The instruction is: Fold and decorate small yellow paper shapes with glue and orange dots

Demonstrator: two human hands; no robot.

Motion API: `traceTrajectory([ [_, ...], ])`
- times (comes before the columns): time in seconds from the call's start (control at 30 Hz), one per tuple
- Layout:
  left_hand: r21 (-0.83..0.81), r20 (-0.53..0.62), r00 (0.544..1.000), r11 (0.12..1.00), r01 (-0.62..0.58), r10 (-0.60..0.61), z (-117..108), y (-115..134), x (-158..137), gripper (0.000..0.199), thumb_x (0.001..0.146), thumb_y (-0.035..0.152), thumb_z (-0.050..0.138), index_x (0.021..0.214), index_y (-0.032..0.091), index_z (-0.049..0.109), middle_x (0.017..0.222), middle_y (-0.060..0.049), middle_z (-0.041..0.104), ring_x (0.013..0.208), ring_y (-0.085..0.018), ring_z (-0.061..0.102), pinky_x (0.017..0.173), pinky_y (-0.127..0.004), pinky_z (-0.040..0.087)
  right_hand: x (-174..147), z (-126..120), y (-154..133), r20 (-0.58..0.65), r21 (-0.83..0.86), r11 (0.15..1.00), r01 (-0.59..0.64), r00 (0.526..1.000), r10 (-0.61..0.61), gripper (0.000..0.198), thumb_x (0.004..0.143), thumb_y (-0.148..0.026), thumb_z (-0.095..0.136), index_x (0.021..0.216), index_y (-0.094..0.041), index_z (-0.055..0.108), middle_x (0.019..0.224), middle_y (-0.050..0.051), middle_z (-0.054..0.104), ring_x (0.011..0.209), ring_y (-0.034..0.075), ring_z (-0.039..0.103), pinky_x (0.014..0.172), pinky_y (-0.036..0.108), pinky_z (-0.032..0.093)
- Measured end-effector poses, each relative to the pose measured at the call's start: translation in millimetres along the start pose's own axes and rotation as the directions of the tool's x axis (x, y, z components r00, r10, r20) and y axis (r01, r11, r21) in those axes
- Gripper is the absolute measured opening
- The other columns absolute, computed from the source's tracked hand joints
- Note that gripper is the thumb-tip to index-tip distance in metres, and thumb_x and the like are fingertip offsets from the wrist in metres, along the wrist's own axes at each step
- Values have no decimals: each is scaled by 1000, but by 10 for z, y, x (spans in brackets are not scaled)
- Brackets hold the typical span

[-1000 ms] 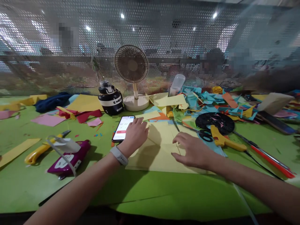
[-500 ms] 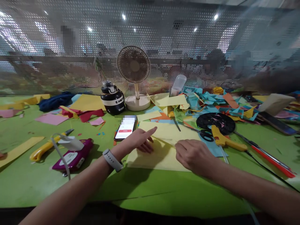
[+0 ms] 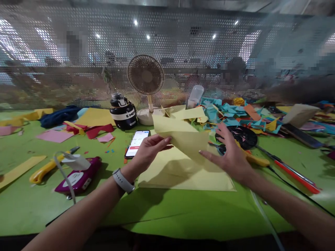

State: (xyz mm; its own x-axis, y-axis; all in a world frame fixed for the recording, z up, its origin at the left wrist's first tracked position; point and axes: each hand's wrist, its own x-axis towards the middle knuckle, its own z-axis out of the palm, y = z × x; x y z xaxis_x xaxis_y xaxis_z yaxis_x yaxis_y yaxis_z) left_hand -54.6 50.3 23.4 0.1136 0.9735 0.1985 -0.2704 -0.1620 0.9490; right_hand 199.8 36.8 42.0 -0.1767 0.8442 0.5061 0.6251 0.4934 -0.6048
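Observation:
Pinched in my left hand (image 3: pixel 154 148) is a creased sheet of pale yellow paper (image 3: pixel 183 137), lifted off the table and bent along a fold. My right hand (image 3: pixel 230 153) is spread, fingers apart, at the sheet's right end; its thumb tip is close to the paper, and whether it touches I cannot tell. Beneath both lies another flat yellow sheet (image 3: pixel 167 179) on the green table (image 3: pixel 167 209). Scissors (image 3: pixel 221 148) and a yellow glue gun (image 3: pixel 252 157) are partly hidden behind my right hand.
A lit phone (image 3: pixel 137 139) lies left of the paper. Further left are a purple power strip (image 3: pixel 90 170) and a yellow-handled cutter (image 3: pixel 48 167). A black bottle (image 3: pixel 123 113), a fan (image 3: pixel 146 75) and coloured paper scraps (image 3: pixel 222 111) stand behind. A red tool (image 3: pixel 295 174) lies right.
The yellow sheet has come up off the lower sheet, now gripped by my left hand. My right hand has opened from a closed grip and moved right.

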Motion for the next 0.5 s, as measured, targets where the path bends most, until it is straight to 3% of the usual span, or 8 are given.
traceTrajectory([
  [0.03,52,16,997,996,-78,77,0,37,-5,17,70,35,78,80,22,75,79,2,75,75,-13,68,81,-30,56,81,-22,1,41,150,986,-74,997,68,100,69,-49,74,147,-20,18,147,20,34,131,32,40,101,52,40],
  [0.1,189,86,970,952,-241,228,-17,118,-24,15,72,34,77,84,26,76,85,1,76,79,-16,69,83,-32,56,207,-54,-18,143,406,904,-134,986,82,92,70,-48,74,144,-23,27,135,15,51,121,28,52,96,48,46],
  [0.17,337,223,910,848,-409,350,-61,202,-52,15,76,34,73,90,28,76,93,-1,76,88,-19,69,86,-36,55,271,-66,-39,164,534,842,-77,986,-14,63,72,-41,75,129,-24,51,115,9,66,107,24,62,92,44,50],
  [0.23,439,394,815,691,-574,425,-133,263,-82,19,82,34,67,99,27,74,105,-5,73,101,-23,66,92,-40,52,274,-42,-20,143,557,829,50,977,-155,28,76,-35,73,102,-23,68,100,5,72,99,22,65,93,41,49],
  [0.3,492,554,712,521,-698,431,-226,264,-114,21,87,32,61,105,27,72,113,-7,70,108,-24,63,95,-42,50,231,26,67,157,523,833,180,941,-301,10,81,-30,67,86,-23,73,94,5,74,98,21,66,95,41,48],
  [0.4,504,768,589,330,-798,252,-373,134,-172,31,94,24,48,121,26,62,121,-8,66,116,-22,58,96,-41,49,123,180,285,272,405,842,357,832,-483,16,87,-23,58,92,-22,73,100,8,74,103,20,66,94,40,49],
  [0.47,480,838,531,290,-828,129,-455,11,-216,34,95,20,43,125,21,59,120,-10,66,117,-23,58,96,-42,49,48,260,409,377,296,842,451,755,-537,19,88,-19,55,96,-20,73,104,9,73,103,19,66,93,37,51],
  [0.5,484,846,527,293,-825,85,-488,-38,-237,35,94,19,43,127,20,58,121,-11,65,116,-22,58,96,-41,50,14,281,445,423,246,837,489,723,-547,20,88,-18,55,98,-20,72,105,9,73,102,19,66,93,37,51],
])
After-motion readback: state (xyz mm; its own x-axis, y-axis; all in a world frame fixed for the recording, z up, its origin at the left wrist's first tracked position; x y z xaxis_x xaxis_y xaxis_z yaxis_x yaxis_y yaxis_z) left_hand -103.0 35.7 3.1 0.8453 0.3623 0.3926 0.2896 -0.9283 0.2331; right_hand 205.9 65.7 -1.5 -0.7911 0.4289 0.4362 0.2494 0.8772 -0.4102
